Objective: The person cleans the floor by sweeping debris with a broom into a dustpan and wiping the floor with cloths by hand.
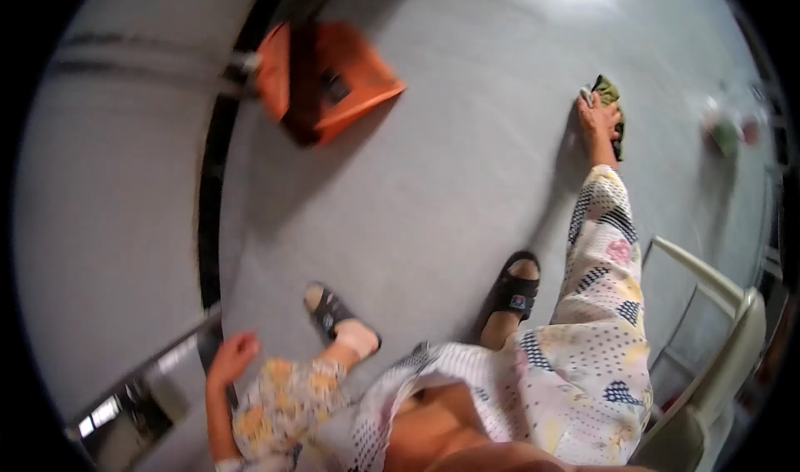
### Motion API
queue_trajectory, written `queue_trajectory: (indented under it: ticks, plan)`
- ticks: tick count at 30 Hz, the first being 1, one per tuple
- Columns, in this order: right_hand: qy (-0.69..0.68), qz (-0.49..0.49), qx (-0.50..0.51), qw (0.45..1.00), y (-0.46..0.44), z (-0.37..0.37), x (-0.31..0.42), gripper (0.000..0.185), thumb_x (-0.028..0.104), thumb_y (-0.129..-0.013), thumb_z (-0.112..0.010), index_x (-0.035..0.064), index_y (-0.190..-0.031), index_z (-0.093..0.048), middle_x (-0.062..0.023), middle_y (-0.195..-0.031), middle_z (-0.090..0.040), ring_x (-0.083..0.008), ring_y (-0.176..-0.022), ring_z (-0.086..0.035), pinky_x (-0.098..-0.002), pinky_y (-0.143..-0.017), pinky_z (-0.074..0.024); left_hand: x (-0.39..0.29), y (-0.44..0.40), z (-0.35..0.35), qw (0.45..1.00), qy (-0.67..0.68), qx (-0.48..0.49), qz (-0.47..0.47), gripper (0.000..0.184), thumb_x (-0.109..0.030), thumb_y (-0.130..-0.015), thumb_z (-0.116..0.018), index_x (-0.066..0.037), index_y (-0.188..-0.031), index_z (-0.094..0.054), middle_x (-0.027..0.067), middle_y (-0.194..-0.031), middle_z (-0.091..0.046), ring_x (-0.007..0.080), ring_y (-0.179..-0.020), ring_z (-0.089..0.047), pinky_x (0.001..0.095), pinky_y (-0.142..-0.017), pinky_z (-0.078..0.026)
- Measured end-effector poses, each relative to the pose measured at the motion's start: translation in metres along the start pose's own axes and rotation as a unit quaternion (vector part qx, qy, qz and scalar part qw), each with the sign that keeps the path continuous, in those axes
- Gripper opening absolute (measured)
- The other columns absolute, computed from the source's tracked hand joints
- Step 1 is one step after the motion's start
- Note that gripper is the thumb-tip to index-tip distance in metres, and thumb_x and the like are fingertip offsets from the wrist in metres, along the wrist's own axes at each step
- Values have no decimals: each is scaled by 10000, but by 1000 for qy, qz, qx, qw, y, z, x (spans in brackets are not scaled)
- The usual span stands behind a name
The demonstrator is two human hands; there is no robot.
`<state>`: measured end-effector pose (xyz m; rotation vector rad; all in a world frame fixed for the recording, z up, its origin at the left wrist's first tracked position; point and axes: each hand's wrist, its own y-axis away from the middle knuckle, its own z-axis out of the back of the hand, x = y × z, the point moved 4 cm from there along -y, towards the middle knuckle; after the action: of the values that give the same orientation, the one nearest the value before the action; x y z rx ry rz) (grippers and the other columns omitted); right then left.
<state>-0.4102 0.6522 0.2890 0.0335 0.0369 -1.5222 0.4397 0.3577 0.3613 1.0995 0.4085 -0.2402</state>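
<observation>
My right hand (598, 120) is stretched far forward over the grey floor, its fingers spread over and gripping a crumpled green cloth (607, 90) with dark edges. Whether the cloth touches the floor I cannot tell. A small pale bit shows beside my thumb. At the lower left, my left hand (236, 359) hangs near my knee, away from the cloth. It is smeared by motion, so its fingers cannot be made out; no object shows in it.
An orange dustpan-like bin (358, 109) lies at the upper left by the black-edged wall. My sandalled feet (342, 318) stand on the floor (450, 180). A pale plastic chair (733, 339) is close on my right. Blurred small objects (725, 134) sit at the far right.
</observation>
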Motion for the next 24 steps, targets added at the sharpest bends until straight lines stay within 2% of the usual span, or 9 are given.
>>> queue_trajectory:
  ticks: [1,4,7,11,13,15,18,22,24]
  plan:
    - [34,52,-7,998,22,-3,31,556,522,-818,-483,363,-1341,-383,-125,-1466,-226,-348,-1354,-186,-632,-944,-296,-21,2,-2,1000,11,6,1,418,-251,-862,-615,1,-1186,-535,80,-1029,-631,155,-950,-589,303,-848,-467]
    - [48,199,-52,977,81,-57,70,549,414,-798,-550,347,-1323,-404,-120,-1447,-259,-321,-1335,-236,-629,-891,-337,-69,-1,6,996,84,38,22,426,-193,-876,-600,-10,-1246,-493,92,-1113,-596,144,-1013,-567,283,-885,-454]
    - [36,305,-57,950,162,-76,104,592,332,-743,-634,329,-1298,-428,-111,-1415,-302,-301,-1315,-269,-626,-853,-355,-85,-15,-7,986,153,52,-31,432,-183,-877,-596,-20,-1260,-481,102,-1106,-599,139,-1016,-567,280,-882,-457]
    - [27,417,-6,908,253,-97,142,621,342,-734,-651,332,-1312,-423,-101,-1426,-288,-283,-1335,-241,-629,-871,-342,-119,-27,-34,977,163,109,-79,416,-177,-879,-588,-46,-1261,-490,99,-1086,-618,147,-1016,-571,284,-881,-457]
    - [-40,435,49,898,294,-111,162,614,298,-741,-625,293,-1320,-422,-111,-1444,-283,-292,-1353,-214,-621,-940,-274,-142,-30,-33,978,122,133,-105,416,-161,-884,-576,-40,-1271,-480,98,-1099,-615,148,-1018,-576,298,-876,-458]
    - [23,459,70,885,327,-97,184,586,256,-746,-608,275,-1306,-435,-115,-1449,-280,-299,-1356,-209,-612,-949,-260,-161,-40,-35,975,90,154,-133,416,-153,-884,-572,-41,-1273,-479,96,-1101,-615,149,-1017,-578,305,-870,-459]
    - [21,517,86,851,356,-95,200,536,204,-752,-590,268,-1269,-465,-114,-1439,-291,-296,-1345,-227,-596,-921,-287,-182,-55,-33,970,61,153,-181,403,-158,-880,-571,-69,-1265,-494,91,-1092,-621,157,-1011,-582,306,-861,-461]
    - [-24,583,35,811,379,-85,192,448,193,-787,-552,269,-1227,-512,-91,-1405,-347,-267,-1343,-244,-582,-929,-273,-229,-60,-13,958,1,162,-238,395,-169,-884,-568,-76,-1261,-497,90,-1086,-622,162,-996,-584,306,-859,-462]
    - [-17,598,75,797,394,-62,185,427,204,-796,-538,281,-1216,-536,-88,-1411,-355,-253,-1346,-245,-576,-943,-258,-254,-59,-3,944,-6,178,-276,395,-174,-886,-568,-77,-1261,-494,94,-1079,-623,163,-983,-585,308,-856,-465]
